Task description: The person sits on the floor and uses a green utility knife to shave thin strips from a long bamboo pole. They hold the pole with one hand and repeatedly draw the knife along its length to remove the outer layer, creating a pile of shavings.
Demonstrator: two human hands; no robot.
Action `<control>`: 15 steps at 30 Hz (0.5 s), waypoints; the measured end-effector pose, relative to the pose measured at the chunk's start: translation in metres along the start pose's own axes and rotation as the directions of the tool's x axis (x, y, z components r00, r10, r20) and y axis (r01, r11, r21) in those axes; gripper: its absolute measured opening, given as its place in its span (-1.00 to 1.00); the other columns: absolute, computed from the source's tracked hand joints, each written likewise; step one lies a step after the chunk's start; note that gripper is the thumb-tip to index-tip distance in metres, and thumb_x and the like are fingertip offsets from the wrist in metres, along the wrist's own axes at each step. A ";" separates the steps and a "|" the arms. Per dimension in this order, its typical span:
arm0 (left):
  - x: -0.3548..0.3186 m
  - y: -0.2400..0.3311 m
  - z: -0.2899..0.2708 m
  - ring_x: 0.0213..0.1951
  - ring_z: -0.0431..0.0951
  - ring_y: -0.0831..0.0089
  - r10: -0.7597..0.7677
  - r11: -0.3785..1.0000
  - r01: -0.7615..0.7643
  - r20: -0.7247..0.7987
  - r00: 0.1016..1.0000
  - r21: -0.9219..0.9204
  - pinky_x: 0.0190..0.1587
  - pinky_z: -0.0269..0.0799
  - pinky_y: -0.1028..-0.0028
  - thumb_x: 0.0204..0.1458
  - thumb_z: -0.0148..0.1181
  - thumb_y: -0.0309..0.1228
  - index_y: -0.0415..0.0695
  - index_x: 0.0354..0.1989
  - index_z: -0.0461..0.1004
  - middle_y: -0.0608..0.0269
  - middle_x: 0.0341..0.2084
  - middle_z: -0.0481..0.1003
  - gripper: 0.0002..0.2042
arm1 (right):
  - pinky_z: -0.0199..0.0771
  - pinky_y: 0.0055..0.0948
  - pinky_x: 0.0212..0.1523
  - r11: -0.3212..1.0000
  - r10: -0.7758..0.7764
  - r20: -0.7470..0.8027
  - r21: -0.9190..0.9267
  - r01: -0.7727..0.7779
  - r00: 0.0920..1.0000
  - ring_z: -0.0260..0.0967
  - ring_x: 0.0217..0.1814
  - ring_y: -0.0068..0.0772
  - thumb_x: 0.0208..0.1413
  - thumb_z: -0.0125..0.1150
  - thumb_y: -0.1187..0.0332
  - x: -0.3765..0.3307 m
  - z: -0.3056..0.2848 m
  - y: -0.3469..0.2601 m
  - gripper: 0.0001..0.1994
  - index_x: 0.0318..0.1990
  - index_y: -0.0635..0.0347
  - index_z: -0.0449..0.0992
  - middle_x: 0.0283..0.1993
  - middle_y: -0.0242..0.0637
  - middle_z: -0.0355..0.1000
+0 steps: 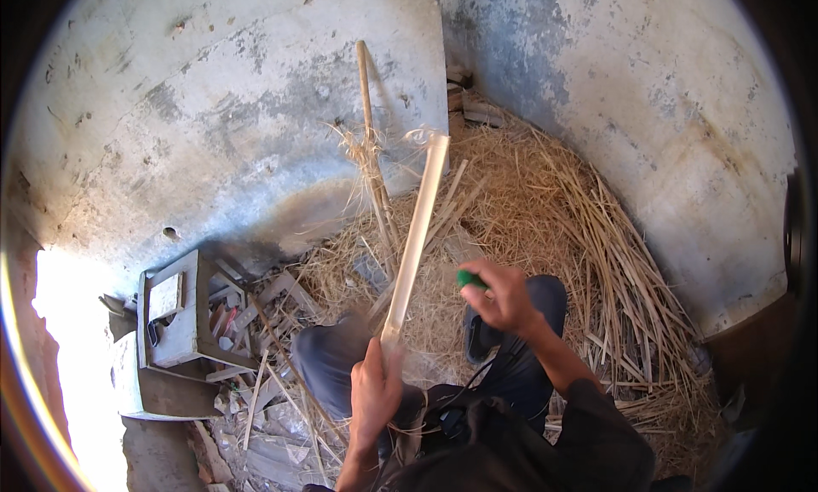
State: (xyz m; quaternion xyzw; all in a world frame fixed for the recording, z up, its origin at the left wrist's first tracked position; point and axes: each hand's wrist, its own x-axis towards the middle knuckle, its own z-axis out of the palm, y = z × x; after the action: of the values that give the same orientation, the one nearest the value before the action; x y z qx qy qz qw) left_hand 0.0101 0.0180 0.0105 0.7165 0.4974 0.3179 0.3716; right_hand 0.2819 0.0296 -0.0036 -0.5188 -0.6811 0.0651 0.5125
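Observation:
My left hand [375, 390] is closed around the lower end of a long, pale, flat bamboo strip [416, 228]. The strip slants upward and away from me, with a thin curl of shaving at its far end. To the right of the strip, my right hand [504, 300] is closed on a green handle [471, 279]. The rest of that tool is hidden or blurred, so its kind does not show. The right hand is apart from the strip, above my right knee.
Straw-like shavings [520, 181] cover the floor ahead, with many thin strips [630, 262] lying along the right. A stick [365, 87] leans on the stained wall [230, 92]. An overturned wooden stool [175, 339] lies at left, near scraps and a bright opening.

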 end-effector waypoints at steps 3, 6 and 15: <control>0.007 0.014 0.007 -0.52 0.56 -0.22 0.105 0.994 -0.105 -0.018 0.994 0.018 -0.51 0.37 0.11 0.30 0.18 -0.43 -0.32 -0.29 0.31 -0.21 -0.63 0.45 -0.77 | 0.60 -0.35 -0.40 0.992 -0.124 0.071 -0.014 0.126 0.990 0.63 -0.39 -0.27 0.22 0.36 0.20 -0.007 0.016 -0.011 -0.75 -0.05 0.11 0.63 -0.28 -0.27 0.62; 0.011 0.023 0.008 -0.49 0.56 -0.25 0.141 0.990 -0.141 -0.004 0.990 0.005 -0.50 0.39 0.07 0.30 0.19 -0.46 -0.29 -0.30 0.27 -0.20 -0.63 0.46 -0.77 | 0.58 -0.36 -0.43 0.979 -0.194 0.093 -0.051 0.200 0.976 0.61 -0.43 -0.28 0.16 0.42 0.22 -0.011 0.025 -0.013 -0.76 -0.08 0.08 0.64 -0.31 -0.32 0.62; 0.013 0.034 0.009 -0.52 0.55 -0.24 0.163 0.986 -0.161 -0.052 0.985 0.040 -0.52 0.37 0.10 0.29 0.19 -0.47 -0.29 -0.30 0.25 -0.18 -0.65 0.45 -0.77 | 0.49 -0.42 -0.52 0.958 -0.247 0.062 -0.135 0.254 0.967 0.53 -0.52 -0.41 0.08 0.46 0.22 -0.007 0.021 -0.018 -0.75 -0.11 0.05 0.66 -0.42 -0.43 0.56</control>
State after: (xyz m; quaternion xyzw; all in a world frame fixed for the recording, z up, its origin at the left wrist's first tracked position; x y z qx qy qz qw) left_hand 0.0372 0.0205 0.0354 0.7520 0.4533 0.3579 0.3176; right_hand 0.2536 0.0255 -0.0063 -0.4619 -0.7555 -0.0374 0.4632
